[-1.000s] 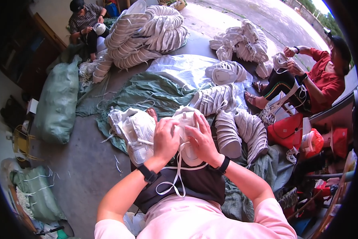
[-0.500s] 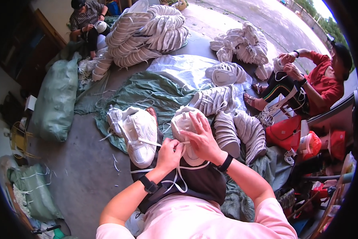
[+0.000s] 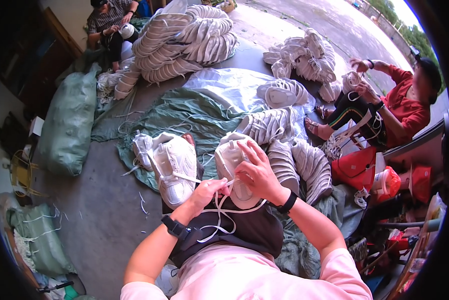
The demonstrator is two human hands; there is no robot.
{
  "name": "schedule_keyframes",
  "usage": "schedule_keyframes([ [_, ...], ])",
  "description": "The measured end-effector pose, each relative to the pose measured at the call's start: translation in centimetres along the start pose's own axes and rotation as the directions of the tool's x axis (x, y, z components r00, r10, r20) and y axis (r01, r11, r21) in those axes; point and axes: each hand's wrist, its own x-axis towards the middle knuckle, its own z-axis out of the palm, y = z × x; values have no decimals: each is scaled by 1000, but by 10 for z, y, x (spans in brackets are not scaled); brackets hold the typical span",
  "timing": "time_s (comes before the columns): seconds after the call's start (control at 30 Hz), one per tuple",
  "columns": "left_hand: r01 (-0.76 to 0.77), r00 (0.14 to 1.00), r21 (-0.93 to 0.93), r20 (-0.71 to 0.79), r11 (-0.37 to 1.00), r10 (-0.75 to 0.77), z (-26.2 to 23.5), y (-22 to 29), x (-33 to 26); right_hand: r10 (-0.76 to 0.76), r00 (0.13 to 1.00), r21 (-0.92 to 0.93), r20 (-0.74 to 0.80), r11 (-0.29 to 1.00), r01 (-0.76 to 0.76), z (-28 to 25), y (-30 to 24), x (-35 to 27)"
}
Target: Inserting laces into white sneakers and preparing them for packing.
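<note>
A white sneaker (image 3: 237,155) stands toe toward me on my right thigh. My right hand (image 3: 260,175) bends over its right side, some fingers raised and the lower ones pinching the lace by the tongue. Just left of that shoe, my left hand (image 3: 207,194) has thumb and fingers closed on the white shoelace (image 3: 219,221), whose loose loops hang across my dark trousers. A second white sneaker (image 3: 175,172) rests on my left thigh, a lace across its front. What exactly lies under my right fingertips is partly hidden.
Rows of stacked sneakers (image 3: 312,170) lie beyond my right hand. Behind is green sheeting (image 3: 184,112), with a large shoe pile (image 3: 184,45) farther off. A stuffed green sack (image 3: 69,125) stands left. Co-workers handle shoes at far left and right, one in a red shirt (image 3: 413,107).
My left hand has shifted slightly left and opened out from its curled grip, drawing the lace. My right fingers have bent inward. The co-worker at right has raised a hand from the shoe.
</note>
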Motion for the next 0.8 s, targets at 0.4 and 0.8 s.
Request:
schedule_keyframes([
  [0.4,-7,997,-94,73,996,14,-2,-5,11,-8,1000,2,-30,1000,8,-8,1,5],
  [0.8,-32,998,-108,49,994,38,-1,-17,14,167,977,327,-131,938,-116,-25,3,10],
])
